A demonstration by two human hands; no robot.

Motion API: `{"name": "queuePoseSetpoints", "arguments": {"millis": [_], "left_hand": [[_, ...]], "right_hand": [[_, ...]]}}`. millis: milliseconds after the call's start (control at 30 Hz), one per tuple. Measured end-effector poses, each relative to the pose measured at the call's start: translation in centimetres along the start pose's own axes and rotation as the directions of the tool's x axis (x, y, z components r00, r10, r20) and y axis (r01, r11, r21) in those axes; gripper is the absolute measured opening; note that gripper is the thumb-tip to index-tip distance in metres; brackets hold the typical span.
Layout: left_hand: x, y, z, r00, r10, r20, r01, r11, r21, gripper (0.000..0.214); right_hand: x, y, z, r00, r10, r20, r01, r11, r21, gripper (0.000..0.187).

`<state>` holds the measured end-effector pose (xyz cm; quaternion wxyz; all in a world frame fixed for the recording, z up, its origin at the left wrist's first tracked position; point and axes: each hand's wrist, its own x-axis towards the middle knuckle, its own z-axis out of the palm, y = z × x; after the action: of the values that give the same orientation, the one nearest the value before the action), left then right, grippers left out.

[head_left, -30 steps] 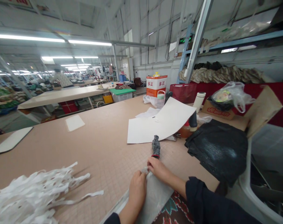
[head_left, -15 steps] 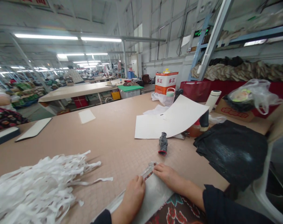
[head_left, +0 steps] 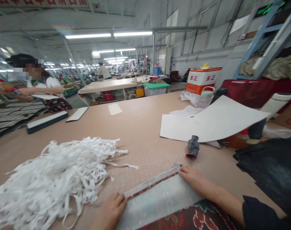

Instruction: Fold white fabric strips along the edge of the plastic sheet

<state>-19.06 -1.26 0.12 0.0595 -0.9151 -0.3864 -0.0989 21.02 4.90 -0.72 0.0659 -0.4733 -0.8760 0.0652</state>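
A grey sheet with a thin clear strip along its far edge (head_left: pixel 157 198) lies at the near edge of the table (head_left: pixel 136 127). My left hand (head_left: pixel 110 210) rests at the strip's left end, fingers curled on the edge. My right hand (head_left: pixel 195 180) lies flat on the sheet's right corner, fingers stretched toward the strip's end. A big heap of white strips (head_left: pixel 54 179) lies just left of my left hand. A small dark rolled tool with a red end (head_left: pixel 192 147) lies beyond my right hand.
White card sheets (head_left: pixel 212 121) overhang bottles and a can at the right. Black material (head_left: pixel 272 172) covers the near right. A dark flat block (head_left: pixel 46 121) and white cards lie far left, where another person works. An orange-white tin (head_left: pixel 201 80) stands at the back.
My hands have moved apart along the strip: the left hand slid left, the right stays at the corner. The view turned left, so the strip heap and the other person show more.
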Motion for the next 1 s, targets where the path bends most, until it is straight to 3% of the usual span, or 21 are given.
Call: {"name": "queuePoseSetpoints", "arguments": {"millis": [133, 267, 400, 567, 767, 1000], "left_hand": [[-0.3, -0.1, -0.1, 0.994, -0.039, -0.101, 0.044, 0.998, 0.049, 0.014], [-0.5, 0.2, 0.4, 0.97, -0.048, -0.238, 0.07, 0.994, 0.087, 0.014], [-1.3, 1.1, 0.6, 0.963, -0.051, -0.264, 0.088, 0.988, 0.13, 0.02], [-2.4, 1.9, 0.5, 0.971, -0.089, -0.221, 0.129, 0.977, 0.171, 0.022], [-4.7, 1.9, 0.1, 0.912, -0.189, -0.363, 0.255, 0.957, 0.141, 0.029], [-5.1, 2.0, -0.2, 0.925, -0.238, -0.296, 0.262, 0.964, 0.044, 0.037]], "right_hand": [[2.9, -4.7, -0.6, 0.997, 0.025, 0.071, -0.015, 0.991, -0.131, 0.028], [5.5, -12.8, 0.6, 0.976, -0.216, 0.023, 0.214, 0.974, 0.071, 0.026], [6.9, -18.0, 2.6, 0.927, -0.374, -0.001, 0.374, 0.927, 0.028, 0.015], [8.9, -20.1, 3.1, 0.941, -0.338, 0.021, 0.337, 0.941, 0.042, 0.006], [10.0, -21.3, 4.0, 0.92, -0.39, -0.033, 0.391, 0.918, 0.063, 0.008], [9.4, -21.9, 4.5, 0.9, -0.428, -0.087, 0.436, 0.892, 0.118, 0.013]]}}
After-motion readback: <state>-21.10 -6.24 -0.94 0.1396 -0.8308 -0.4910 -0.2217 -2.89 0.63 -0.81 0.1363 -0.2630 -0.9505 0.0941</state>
